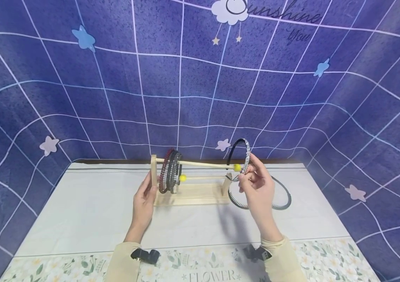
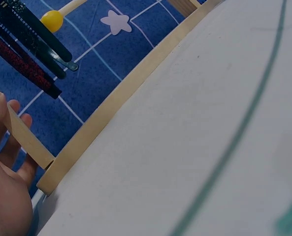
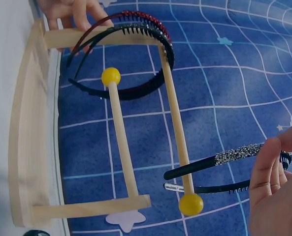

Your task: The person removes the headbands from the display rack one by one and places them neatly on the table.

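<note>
My left hand (image 1: pixel 143 201) grips the left upright of a wooden headband rack (image 1: pixel 192 200), fingers behind it. On the rack's upper rod (image 1: pixel 203 164), close to that upright, hang a dark red headband (image 1: pixel 165 172) and several black ones (image 1: pixel 175 172). My right hand (image 1: pixel 259 190) pinches a black headband with silver rhinestones (image 3: pixel 237 153) between thumb and fingers. Its two ends lie either side of the upper rod, just inside the yellow ball (image 3: pixel 191 204) at the rod's tip, in the right wrist view. Below, the lower rod (image 3: pixel 122 137) is bare.
Another dark toothed headband (image 1: pixel 284 201) lies on the white table cover (image 1: pixel 97 203), partly behind my right hand. A second yellow ball (image 1: pixel 183 178) caps the lower rod's left end. A blue gridded cloth (image 1: pixel 200 78) stands behind the table and at both sides.
</note>
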A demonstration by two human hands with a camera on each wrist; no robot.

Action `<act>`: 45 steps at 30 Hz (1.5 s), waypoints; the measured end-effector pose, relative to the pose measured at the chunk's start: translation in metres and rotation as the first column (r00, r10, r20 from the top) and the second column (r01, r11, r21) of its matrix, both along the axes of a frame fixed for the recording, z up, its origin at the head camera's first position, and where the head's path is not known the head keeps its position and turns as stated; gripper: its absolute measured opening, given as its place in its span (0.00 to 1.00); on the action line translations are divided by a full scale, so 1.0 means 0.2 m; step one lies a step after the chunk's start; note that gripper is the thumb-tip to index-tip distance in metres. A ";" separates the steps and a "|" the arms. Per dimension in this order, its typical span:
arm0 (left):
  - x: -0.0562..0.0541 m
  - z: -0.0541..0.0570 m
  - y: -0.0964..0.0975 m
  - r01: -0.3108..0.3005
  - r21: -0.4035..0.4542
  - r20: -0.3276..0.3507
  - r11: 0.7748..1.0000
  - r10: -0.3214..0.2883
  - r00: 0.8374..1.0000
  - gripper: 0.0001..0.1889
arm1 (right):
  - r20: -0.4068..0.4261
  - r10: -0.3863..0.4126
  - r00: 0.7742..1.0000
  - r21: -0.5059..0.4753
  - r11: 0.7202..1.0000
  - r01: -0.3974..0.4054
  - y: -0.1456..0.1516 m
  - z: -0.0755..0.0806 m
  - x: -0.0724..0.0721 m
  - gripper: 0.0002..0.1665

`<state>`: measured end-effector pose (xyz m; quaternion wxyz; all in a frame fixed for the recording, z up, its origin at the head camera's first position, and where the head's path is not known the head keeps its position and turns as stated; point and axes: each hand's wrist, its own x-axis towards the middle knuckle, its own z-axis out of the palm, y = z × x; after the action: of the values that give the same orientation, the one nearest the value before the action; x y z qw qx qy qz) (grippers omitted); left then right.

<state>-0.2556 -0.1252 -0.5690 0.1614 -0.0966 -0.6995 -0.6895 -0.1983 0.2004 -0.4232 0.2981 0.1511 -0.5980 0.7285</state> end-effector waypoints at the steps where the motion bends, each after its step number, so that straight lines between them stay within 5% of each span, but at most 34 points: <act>1: 0.00 0.00 0.00 0.000 0.000 0.000 1.000 0.000 1.000 0.30 | -0.002 0.001 1.000 -0.004 1.000 -0.001 0.01 0.00 0.00 0.38; 20: 0.00 0.00 0.00 -0.001 0.012 -0.002 1.000 0.001 1.000 0.30 | 0.043 -0.047 0.998 -0.002 0.999 0.047 0.16 -0.02 0.02 0.39; 31: -0.01 0.00 0.01 0.000 0.034 -0.024 0.999 0.000 1.000 0.30 | 0.155 -0.114 0.981 0.026 0.993 0.111 0.25 -0.04 0.02 0.40; 45: 0.01 0.02 0.00 0.008 0.002 0.007 1.000 -0.008 1.000 0.30 | 0.253 -0.359 0.899 0.197 0.928 0.315 0.38 -0.11 0.02 0.20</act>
<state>-0.2541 -0.1250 -0.5657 0.1562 -0.0966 -0.6991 -0.6910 -0.1951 0.2754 -0.4454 0.3186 -0.0390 -0.7049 0.6325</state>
